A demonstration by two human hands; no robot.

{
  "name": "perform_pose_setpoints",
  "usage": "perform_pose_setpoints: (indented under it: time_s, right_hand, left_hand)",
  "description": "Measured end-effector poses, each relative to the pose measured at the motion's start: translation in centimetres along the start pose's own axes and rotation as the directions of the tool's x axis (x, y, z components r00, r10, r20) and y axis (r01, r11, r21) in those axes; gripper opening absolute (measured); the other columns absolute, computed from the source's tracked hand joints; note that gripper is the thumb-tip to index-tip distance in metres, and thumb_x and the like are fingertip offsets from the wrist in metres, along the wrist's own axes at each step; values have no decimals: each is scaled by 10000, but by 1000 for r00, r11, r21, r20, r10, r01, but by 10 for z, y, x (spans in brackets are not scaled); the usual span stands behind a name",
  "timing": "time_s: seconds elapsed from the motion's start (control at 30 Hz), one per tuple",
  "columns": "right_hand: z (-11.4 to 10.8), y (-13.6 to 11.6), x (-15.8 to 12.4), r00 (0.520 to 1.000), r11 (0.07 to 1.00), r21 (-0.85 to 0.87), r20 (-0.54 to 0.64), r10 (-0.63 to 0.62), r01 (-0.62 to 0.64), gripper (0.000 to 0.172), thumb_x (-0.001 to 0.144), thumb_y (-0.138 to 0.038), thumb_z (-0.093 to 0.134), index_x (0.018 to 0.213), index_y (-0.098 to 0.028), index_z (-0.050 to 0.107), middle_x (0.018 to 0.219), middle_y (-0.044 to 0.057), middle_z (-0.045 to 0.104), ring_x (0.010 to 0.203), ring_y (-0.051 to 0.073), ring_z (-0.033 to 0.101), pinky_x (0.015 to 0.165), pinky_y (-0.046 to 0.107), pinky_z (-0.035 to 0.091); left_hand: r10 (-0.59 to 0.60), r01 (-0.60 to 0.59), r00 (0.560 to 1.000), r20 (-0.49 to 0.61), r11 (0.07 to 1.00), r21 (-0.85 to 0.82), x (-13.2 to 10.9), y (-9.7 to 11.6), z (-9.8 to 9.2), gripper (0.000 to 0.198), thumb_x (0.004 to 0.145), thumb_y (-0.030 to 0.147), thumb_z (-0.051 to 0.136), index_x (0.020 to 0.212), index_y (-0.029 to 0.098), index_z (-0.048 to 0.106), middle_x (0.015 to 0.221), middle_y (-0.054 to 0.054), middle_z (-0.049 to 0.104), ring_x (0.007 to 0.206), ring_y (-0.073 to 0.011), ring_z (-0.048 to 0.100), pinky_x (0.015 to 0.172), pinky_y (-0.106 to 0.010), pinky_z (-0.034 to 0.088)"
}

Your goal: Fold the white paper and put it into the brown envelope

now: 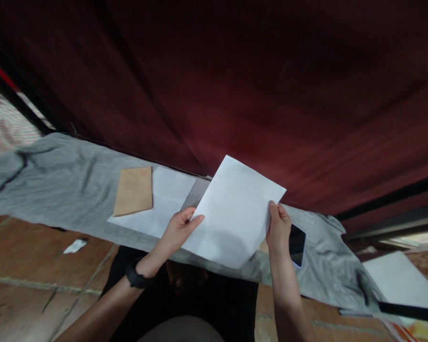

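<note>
A blank white sheet of paper [235, 213] is held up at a tilt between my two hands. My left hand [181, 227] pinches its left edge, thumb on top. On the right edge, my right hand [278, 222] grips the sheet with the thumb in front and the fingers partly hidden behind. To the left, a brown envelope [133, 191] lies on another white sheet [171, 190] that shows fold creases. Close beside my right wrist is a phone [297, 244] with a dark screen, partly covered by my hand.
A grey cloth [67, 178] covers the narrow surface before me. Behind it hangs a dark red curtain [235, 95]. A white flat item [403, 278] lies at the far right. On the brown tiled floor [24, 289] is a small white scrap [75, 246].
</note>
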State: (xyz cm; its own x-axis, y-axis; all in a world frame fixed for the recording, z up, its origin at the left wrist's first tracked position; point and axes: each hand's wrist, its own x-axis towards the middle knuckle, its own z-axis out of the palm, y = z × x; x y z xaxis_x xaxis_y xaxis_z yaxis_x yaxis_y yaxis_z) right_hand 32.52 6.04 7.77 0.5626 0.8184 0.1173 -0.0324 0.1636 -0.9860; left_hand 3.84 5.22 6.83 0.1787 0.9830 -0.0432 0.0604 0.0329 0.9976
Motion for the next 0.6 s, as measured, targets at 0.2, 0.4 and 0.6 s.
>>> perform_pose_setpoints:
  time_s: [0.2, 0.4, 0.6]
  right_hand:
    - [-1, 66, 2, 982, 932, -343, 182, -56, 117, 469, 871, -451, 551, 1228, -153, 613, 1132, 110, 687, 1001, 224, 640, 867, 355, 525]
    - [-35, 135, -67, 877, 748, -535, 463, -127, 392, 484, 943, -258, 407, 1408, -193, 527, 1415, 138, 565, 1290, 263, 550, 1084, 489, 461]
    - [-71, 122, -123, 594, 525, -486, 803, -47, 699, 713, 856, -65, 417, 1537, -271, 365, 1548, 41, 447, 1443, 207, 390, 1219, 495, 312]
  left_hand:
    - [-54, 75, 984, -172, 990, 123, 21, -58, 0, 284, 739, 460, 622, 644, 204, 545, 562, 56, 464, 535, -118, 430, 501, -231, 325]
    - [-171, 202, 959, -226, 971, 126, 20, -108, -5, 229, 638, 433, 601, 677, 208, 594, 610, 20, 566, 606, -171, 526, 553, -268, 397]
    - [-304, 307, 934, -188, 952, -11, 8, -114, -13, 369, 599, 486, 676, 820, 195, 631, 693, 7, 653, 656, -197, 611, 615, -294, 469]
